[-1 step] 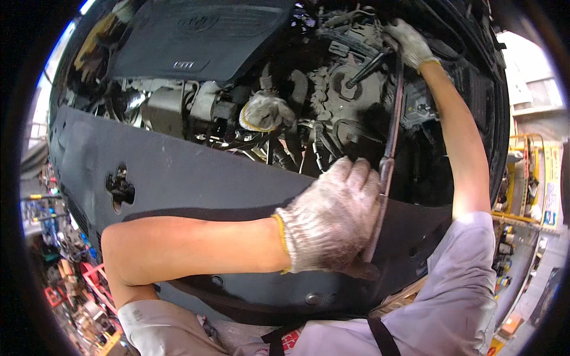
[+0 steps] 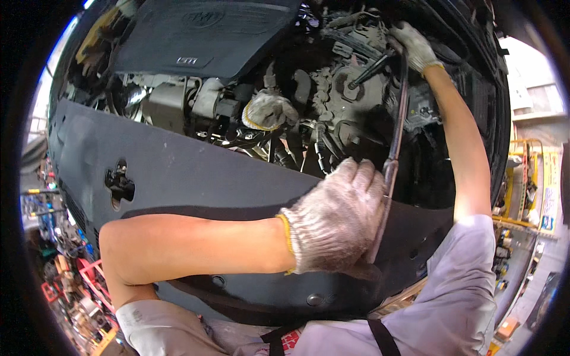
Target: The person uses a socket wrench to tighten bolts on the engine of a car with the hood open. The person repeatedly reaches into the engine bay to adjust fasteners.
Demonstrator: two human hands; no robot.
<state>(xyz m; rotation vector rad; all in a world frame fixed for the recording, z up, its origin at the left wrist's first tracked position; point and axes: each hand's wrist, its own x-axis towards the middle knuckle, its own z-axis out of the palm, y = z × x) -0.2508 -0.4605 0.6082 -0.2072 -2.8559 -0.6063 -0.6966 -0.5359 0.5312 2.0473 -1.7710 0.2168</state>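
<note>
A long-handled socket wrench point(image 2: 399, 127) runs from the far right of the engine bay toward me, over the front cover. My left hand point(image 2: 338, 216), in a worn knitted glove with a yellow cuff, is closed round the wrench's near handle. At its far end my right hand point(image 2: 415, 47), gloved alike, grips the wrench's head; its fingertips are partly hidden. From that head a dark extension bar point(image 2: 369, 72) slants down to a round fitting on the grey engine casing point(image 2: 362, 107). Another knitted glove point(image 2: 270, 111) is bunched up on the engine parts, with no arm in it.
A black plastic engine cover point(image 2: 202, 35) lies at the far left. The broad dark front panel point(image 2: 196, 172) with a cross-shaped opening stretches across near me. Hoses and pipes crowd the bay. Tools and parts point(image 2: 74, 279) stand at lower left, a yellow rack point(image 2: 522, 184) at right.
The wrench and both hands sit slightly farther right in the picture, and the engine view has shifted a little. Both hands keep their grip.
</note>
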